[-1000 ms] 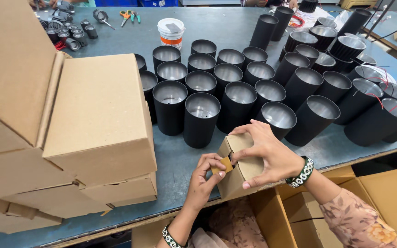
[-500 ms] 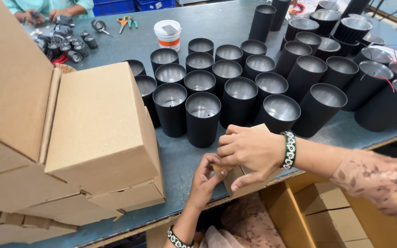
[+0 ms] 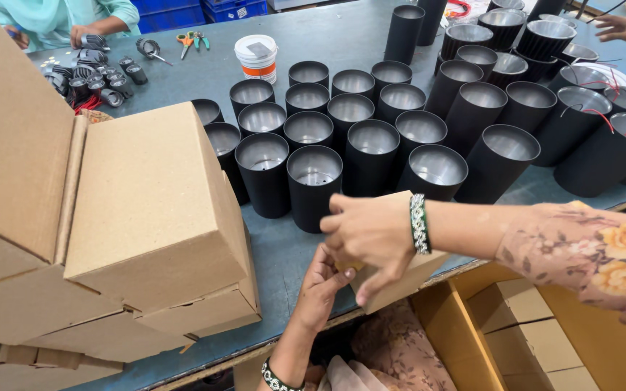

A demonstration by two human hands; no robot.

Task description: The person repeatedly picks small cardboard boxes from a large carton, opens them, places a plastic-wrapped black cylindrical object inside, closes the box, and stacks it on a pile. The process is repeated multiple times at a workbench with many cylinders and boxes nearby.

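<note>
A small brown cardboard box rests at the table's near edge. My right hand lies over its top, fingers curled down its front. My left hand comes up from below the table edge and presses against the box's left end. Just behind the box stand several black cylindrical housings with silvery insides, packed in rows.
Larger closed cardboard boxes are stacked at the left. An open carton holding small boxes sits below the table at the right. A white tub, scissors and small black parts lie at the far side, where other people's hands work.
My right hand has slid left over the small box and now covers its top. My left hand stays at its left end. The view has tilted slightly.
</note>
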